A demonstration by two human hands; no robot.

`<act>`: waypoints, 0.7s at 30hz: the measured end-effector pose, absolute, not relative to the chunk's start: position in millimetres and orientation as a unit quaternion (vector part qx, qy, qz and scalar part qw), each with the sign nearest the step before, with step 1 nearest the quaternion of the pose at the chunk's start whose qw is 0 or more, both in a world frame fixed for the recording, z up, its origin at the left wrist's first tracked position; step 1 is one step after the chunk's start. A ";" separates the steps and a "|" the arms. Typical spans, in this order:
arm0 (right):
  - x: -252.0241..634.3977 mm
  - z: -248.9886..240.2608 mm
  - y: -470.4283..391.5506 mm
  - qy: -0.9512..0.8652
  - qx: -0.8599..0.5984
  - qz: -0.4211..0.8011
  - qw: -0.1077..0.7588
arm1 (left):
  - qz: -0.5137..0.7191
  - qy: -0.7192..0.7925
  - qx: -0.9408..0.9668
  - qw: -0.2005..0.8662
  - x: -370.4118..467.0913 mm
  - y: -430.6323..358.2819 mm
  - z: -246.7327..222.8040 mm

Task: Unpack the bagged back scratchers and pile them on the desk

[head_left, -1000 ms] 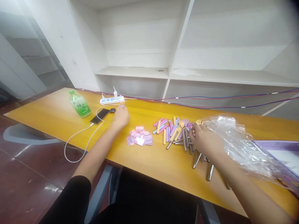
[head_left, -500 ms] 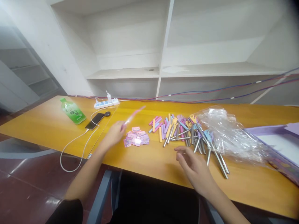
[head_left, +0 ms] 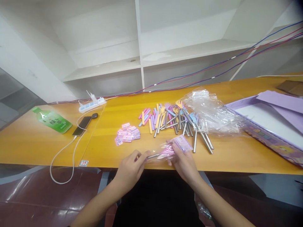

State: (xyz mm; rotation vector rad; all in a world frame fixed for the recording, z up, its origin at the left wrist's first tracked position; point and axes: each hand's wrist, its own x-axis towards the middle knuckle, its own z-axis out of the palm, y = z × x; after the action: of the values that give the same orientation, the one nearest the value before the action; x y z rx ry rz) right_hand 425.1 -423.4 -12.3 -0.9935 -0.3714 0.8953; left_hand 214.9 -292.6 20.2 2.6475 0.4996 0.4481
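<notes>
A pink back scratcher point(head_left: 167, 150) in a clear plastic sleeve lies across both hands at the table's front edge, its metal shaft to the left. My left hand point(head_left: 132, 165) pinches the shaft end. My right hand point(head_left: 184, 164) grips the claw end, where a pink-purple printed card point(head_left: 182, 143) shows through the plastic. Beyond them is a heap of back scratchers point(head_left: 180, 118) with metal shafts and yellow, purple and blue claws. Loose coloured handle tubes point(head_left: 151, 118) lie at its left. A pile of small printed cards point(head_left: 127, 133) rests left of the tubes.
Crumpled clear plastic bags point(head_left: 208, 110) lie right of the heap, against an open purple box point(head_left: 272, 126). At the left are a green tea bottle point(head_left: 53, 120), a phone point(head_left: 81, 126) on a white cable and a power strip point(head_left: 92, 104). Shelves point(head_left: 106, 69) stand behind.
My left hand has come down and right with the bagged back scratcher. My right hand, half open before, now grips its claw end. The view has shifted right.
</notes>
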 end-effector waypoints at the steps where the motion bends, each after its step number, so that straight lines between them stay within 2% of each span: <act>1: 425.8 -12.6 -423.4 -0.168 -0.466 0.411 0.766 | 0.113 0.174 0.934 0.289 212.8 -291.6 24.5; 5: 410.6 -15.7 -422.8 -0.251 -0.466 0.506 0.681 | -0.104 0.130 0.698 0.696 216.4 -297.7 19.9; 7: 399.7 -18.2 -422.8 -0.299 -0.458 0.539 0.641 | -0.115 0.140 0.566 0.804 223.1 -305.3 6.2; 9: 394.1 -21.7 -423.1 -0.319 -0.480 0.505 0.643 | -0.081 0.167 0.517 0.836 228.5 -313.0 -5.4; 13: 404.1 -29.1 -424.9 -0.366 -0.580 0.273 0.674 | -0.054 0.179 0.521 0.833 231.3 -319.5 -7.2; 17: 420.8 -28.2 -427.1 -0.515 -0.625 0.057 0.584 | -0.042 0.178 0.529 0.829 230.6 -315.5 -1.2; 21: 424.0 -18.9 -429.1 -0.583 -0.608 -0.019 0.539 | -0.044 0.192 0.567 0.800 229.4 -313.3 -5.8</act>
State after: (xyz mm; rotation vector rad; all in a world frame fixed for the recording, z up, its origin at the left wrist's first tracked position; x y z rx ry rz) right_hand 424.0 -429.1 -18.9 -1.4463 -1.3861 -0.0447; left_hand 229.4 -313.3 -5.8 1.2152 0.4120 -0.0943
